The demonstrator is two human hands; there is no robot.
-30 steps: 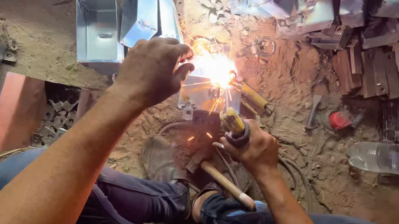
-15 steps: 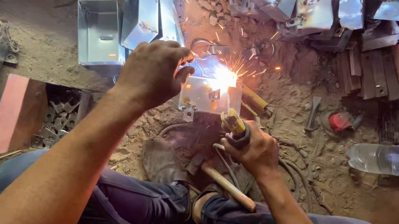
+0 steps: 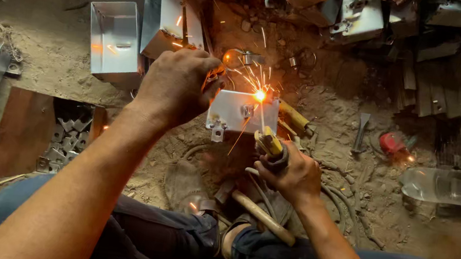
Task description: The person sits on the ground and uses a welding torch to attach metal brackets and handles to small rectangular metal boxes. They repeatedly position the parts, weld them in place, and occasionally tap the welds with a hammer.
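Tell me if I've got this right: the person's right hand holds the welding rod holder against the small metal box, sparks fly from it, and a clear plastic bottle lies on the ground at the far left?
Not quite. In the head view the clear plastic bottle lies at the far right, not the left. The rest stands: the right hand holds the welding rod holder to the small metal box, where sparks fly.

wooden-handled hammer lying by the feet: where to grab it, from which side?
Take the hammer by the bare wooden handle, near its lower right end, coming from above on the right hand side. The handle lies flat and slanted on the dirt floor, and that end is free. The head end sits tucked under the cables and close to the shoe, so a grip there is crowded.
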